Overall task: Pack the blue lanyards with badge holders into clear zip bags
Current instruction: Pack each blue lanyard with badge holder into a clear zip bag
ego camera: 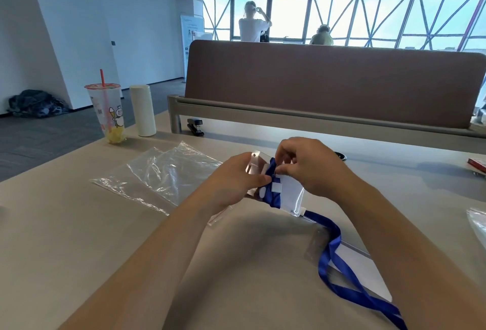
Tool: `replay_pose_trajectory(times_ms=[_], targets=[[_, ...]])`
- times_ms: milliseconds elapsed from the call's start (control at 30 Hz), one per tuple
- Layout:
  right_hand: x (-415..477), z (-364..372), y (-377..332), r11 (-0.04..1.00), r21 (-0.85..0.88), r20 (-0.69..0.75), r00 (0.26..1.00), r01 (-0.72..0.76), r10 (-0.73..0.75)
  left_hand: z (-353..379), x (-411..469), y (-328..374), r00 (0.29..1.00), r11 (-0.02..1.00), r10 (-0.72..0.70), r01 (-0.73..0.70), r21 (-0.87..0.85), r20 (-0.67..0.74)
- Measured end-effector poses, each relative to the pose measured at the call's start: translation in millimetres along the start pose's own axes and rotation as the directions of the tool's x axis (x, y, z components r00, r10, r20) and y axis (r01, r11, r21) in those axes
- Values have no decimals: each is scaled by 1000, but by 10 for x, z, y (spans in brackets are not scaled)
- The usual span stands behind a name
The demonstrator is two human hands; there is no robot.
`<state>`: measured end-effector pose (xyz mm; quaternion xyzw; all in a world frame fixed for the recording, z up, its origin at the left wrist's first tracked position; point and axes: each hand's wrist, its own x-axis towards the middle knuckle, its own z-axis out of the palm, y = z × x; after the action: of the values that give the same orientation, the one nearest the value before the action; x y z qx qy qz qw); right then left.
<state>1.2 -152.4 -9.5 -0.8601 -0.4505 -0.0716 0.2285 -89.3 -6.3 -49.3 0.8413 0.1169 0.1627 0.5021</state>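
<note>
A clear badge holder (290, 197) with a white card inside is held above the table at the middle of the view. A blue lanyard (332, 253) is wrapped around it, and its loose end trails down to the right over the table edge. My left hand (238, 179) grips the holder's left side, thumb pressed on the wrapped band. My right hand (307, 165) pinches the lanyard at the holder's top. Clear zip bags (157, 177) lie flat on the table to the left of my hands.
A plastic drink cup with a red straw (107, 112) and a white cylinder (143, 110) stand at the back left. A black stapler (196, 126) lies by the brown desk divider (328, 85). Another clear bag (477, 220) shows at the right edge. Two people stand by the far windows.
</note>
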Motion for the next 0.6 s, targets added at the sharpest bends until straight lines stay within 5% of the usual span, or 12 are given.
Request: replay_pose_trajectory(times_ms=[500, 600], targets=[[-19, 63, 219, 910, 385, 122, 986, -155, 117, 76, 13, 3, 1000, 986, 20, -16, 167, -20], [-21, 71, 193, 895, 421, 97, 989, -146, 115, 72, -19, 93, 996, 998, -63, 64, 28, -57]])
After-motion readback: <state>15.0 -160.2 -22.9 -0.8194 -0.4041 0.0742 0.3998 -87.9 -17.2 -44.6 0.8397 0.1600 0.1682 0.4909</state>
